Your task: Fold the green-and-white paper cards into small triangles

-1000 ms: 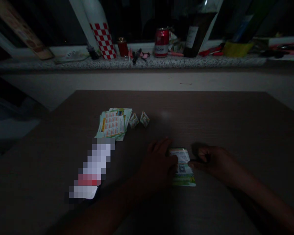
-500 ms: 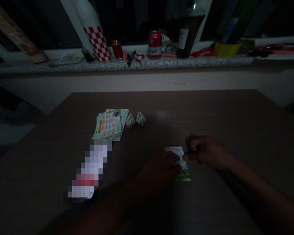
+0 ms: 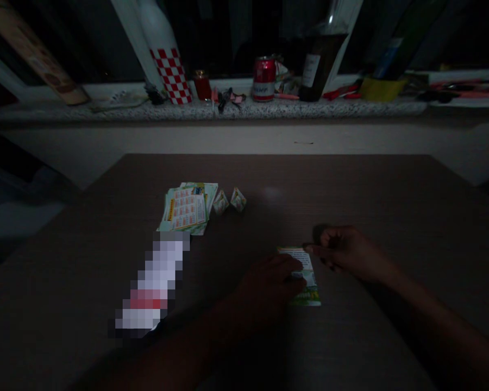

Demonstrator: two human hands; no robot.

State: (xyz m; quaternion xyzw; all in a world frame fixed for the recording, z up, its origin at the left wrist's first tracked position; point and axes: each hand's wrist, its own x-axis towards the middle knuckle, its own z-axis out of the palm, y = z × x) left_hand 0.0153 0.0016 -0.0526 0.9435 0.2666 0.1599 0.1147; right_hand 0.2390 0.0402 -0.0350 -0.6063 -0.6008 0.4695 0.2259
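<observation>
A small printed paper slip (image 3: 306,260), white with green at its near end, lies folded on the table in front of me. My left hand (image 3: 271,277) rests over its left part, with fingers stretched out and pressing it down. At the slip's upper right corner is my right hand (image 3: 340,247); its fingers are curled in and a fingertip touches the edge. I see nothing inside that curled hand. To the left, a stack of similar printed slips (image 3: 185,209) lies beside two small folded paper pieces (image 3: 238,200), which stand close together.
A blurred-out phone-like object (image 3: 155,288) lies at the left on the brown table (image 3: 350,184). Along the stone windowsill (image 3: 228,113) stand a red-and-white checkered bottle (image 3: 171,76), a red can (image 3: 264,79), a dark bottle (image 3: 312,70) and a yellow holder (image 3: 382,89).
My left fingers have slid right across the slip, and the slip looks narrower than a second ago. My right hand has moved up along its right edge to the upper corner.
</observation>
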